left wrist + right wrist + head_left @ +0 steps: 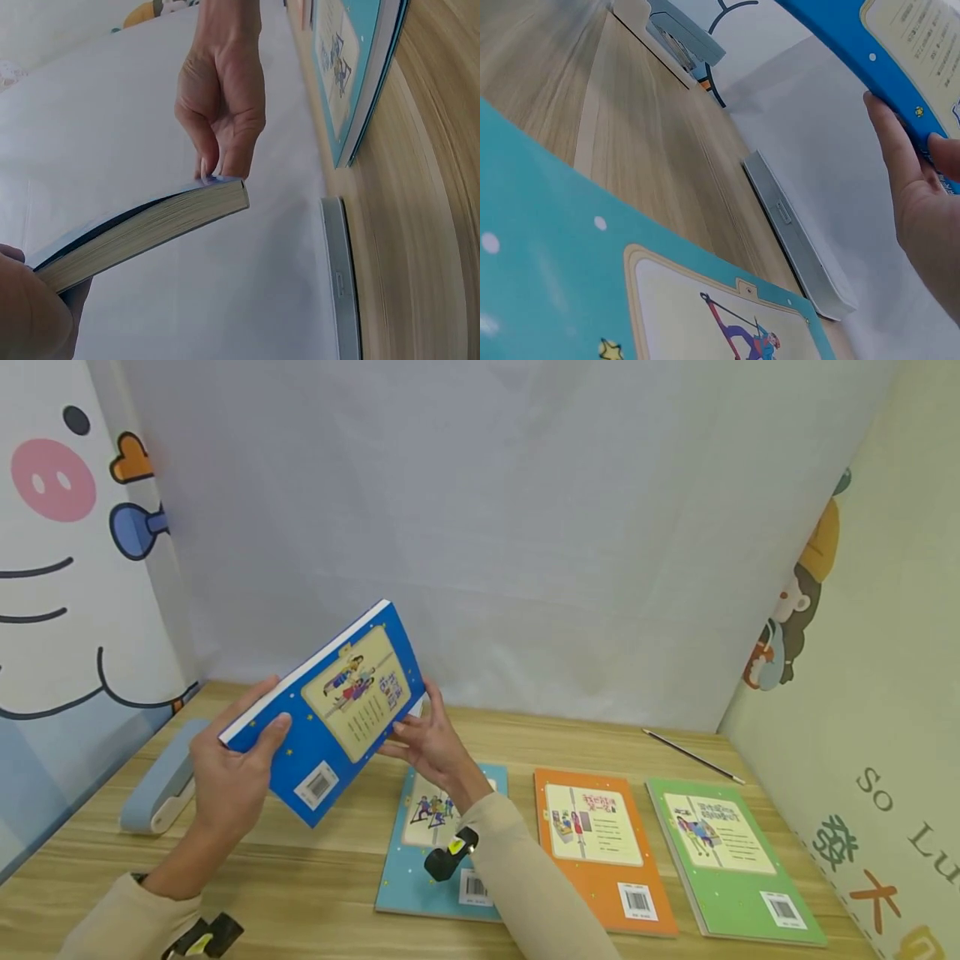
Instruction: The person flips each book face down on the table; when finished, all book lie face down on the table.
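Observation:
A dark blue book (352, 693) is held up and tilted above the table, its back cover with a barcode and a cream picture panel showing. My left hand (232, 768) grips its lower left end, thumb over the cover. At the right end, my right hand (435, 747) pinches the edge between thumb and fingers. The left wrist view shows the page block (150, 232) side-on, with a dark gap under the upper cover. Beneath my right forearm lies a light blue book (420, 877), partly hidden by the sleeve.
An orange book (600, 852) and a green book (738, 852) lie to the right, barcodes up. A pencil-like stick (693, 756) lies behind them. At left is a folded blue-and-white device (161, 785). A long grey case (787, 225) sits along the back cloth.

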### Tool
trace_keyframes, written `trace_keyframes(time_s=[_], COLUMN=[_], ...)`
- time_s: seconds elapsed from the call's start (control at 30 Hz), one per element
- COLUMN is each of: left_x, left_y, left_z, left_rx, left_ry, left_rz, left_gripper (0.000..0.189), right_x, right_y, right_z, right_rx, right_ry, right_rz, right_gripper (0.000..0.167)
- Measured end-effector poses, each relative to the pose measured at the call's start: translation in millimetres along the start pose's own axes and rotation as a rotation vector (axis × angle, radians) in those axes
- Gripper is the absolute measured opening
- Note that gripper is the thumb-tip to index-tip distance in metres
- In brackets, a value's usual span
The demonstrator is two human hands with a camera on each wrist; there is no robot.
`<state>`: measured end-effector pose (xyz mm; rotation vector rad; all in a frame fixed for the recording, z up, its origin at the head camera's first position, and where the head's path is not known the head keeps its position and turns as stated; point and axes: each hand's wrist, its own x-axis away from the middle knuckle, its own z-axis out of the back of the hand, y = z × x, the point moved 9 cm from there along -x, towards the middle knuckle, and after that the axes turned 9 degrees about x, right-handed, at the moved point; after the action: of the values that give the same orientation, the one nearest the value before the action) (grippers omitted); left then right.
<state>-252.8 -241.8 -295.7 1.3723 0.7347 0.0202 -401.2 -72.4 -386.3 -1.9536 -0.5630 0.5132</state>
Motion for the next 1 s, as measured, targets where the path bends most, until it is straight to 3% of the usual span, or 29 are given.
trace_keyframes(time_s=[0.17, 0.3, 0.5, 0.7, 0.87, 1.0], left_x=[0.4, -1.9, -11.1, -20.8, -25.2, -26.7], left_y=[4.4, 7.5, 2.2, -2.6, -10.6, -24.0], left_z=[-2.8, -5.7, -4.5, -0.4, -0.7, 0.4], left_rx=[-0.040, -0.101, -0.155, -0.235, -0.286, -0.349], left_ry=[-0.036, -0.120, -0.280, -0.405, -0.531, -0.596], left_rz=[-0.045, -0.106, -0.095, -0.099, -0.026, 0.107], left_gripper=[0.045, 0.050, 0.066, 0.067, 0.059, 0.056], right_x=[1.4, 1.7, 2.8, 4.7, 4.7, 3.8], right_y=[2, 1, 1, 1, 1, 1], right_z=[4, 7, 15, 20, 21, 19], right_rx=[-0.015, -0.006, 0.036, 0.087, 0.132, 0.175], right_ry=[0.027, 0.050, 0.095, 0.110, 0.098, 0.064], right_rz=[-0.001, -0.001, -0.012, -0.048, -0.071, -0.078], right_gripper=[0.082, 0.080, 0.083, 0.082, 0.078, 0.073])
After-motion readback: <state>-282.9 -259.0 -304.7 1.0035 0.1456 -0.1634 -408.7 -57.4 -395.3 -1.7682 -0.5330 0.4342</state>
